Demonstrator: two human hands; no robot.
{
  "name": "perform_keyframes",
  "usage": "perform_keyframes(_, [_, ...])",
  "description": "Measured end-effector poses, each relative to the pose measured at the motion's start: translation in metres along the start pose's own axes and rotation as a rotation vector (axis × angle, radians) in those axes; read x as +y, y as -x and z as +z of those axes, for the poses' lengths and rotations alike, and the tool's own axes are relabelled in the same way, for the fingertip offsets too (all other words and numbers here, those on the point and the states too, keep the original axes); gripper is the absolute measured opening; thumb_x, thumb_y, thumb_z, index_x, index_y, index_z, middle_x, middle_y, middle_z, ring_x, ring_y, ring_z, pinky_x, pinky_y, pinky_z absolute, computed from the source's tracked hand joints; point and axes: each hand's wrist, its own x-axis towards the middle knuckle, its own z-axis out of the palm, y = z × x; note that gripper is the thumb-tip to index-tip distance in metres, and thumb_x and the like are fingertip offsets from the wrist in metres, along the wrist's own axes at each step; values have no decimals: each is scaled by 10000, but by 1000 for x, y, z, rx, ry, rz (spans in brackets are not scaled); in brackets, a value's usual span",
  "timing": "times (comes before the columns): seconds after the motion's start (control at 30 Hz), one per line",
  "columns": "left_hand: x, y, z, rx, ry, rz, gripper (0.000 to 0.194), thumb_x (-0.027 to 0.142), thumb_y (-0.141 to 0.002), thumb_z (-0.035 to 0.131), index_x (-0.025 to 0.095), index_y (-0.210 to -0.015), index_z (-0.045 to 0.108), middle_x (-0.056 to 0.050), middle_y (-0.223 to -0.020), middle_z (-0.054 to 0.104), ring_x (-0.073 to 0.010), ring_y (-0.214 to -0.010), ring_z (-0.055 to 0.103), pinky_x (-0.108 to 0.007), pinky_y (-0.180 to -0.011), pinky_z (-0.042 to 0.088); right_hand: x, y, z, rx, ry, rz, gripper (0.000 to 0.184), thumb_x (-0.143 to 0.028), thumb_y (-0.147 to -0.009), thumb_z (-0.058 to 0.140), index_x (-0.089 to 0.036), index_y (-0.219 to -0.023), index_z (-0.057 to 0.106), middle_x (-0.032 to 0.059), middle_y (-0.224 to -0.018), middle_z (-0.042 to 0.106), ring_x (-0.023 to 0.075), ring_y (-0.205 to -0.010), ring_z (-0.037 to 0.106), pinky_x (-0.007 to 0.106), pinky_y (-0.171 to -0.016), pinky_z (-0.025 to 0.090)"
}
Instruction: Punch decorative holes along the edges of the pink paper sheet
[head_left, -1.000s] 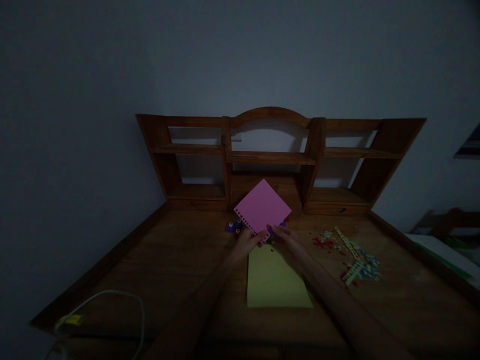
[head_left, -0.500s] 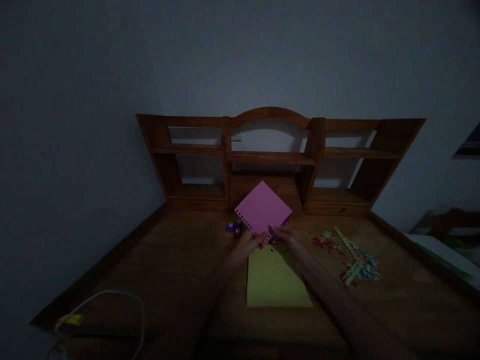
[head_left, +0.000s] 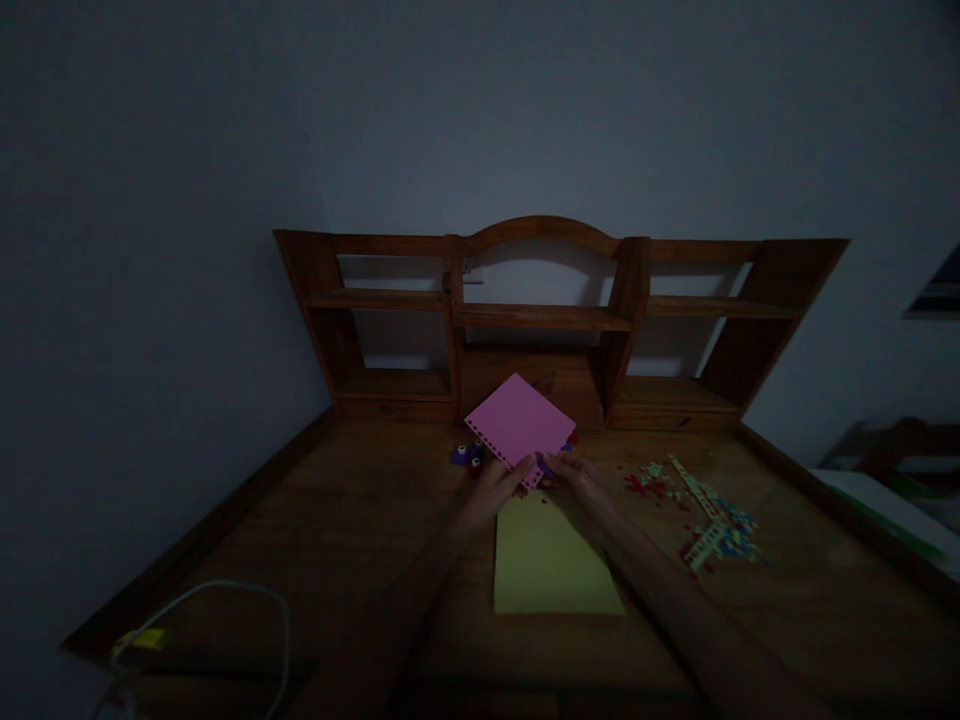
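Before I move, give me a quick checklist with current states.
1. Left hand gripping the pink sheet: ok, near its lower corner.
2. Right hand on the purple tool: ok, at the sheet's lower edge.
3. Tool lined up with the sheet edge: cannot tell, fingers hide the contact.
4. Yellow sheet flat on the desk: ok.
5. Loose bits gathered up: not ok, scattered over the desk's right side.
6. Cable away from both hands: ok, off at near left.
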Motion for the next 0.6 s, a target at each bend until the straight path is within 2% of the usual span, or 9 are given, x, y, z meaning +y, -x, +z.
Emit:
perform_keyframes(0.33, [-7,-1,-2,30,-30,-10,365,496,-850,626,158,-977,575,-40,-830,613,-146,-655,560,-257,-559,467,-3,3,2,-4,-16,33,323,-437,-680,834,-181,-855,742,74,-905,744,192,-747,677,307,-693,517])
perform_keyframes(0.6, [-8,-3,-3,52,-20,-25,361,497,-832,645,165,-966,596,-39,-792,626,-157,-654,569,-259,-548,472,-3,4,7,-10,13,-5,306,-438,-709,818,-189,-870,744,76,-943,735,185,-782,674,315,-729,526])
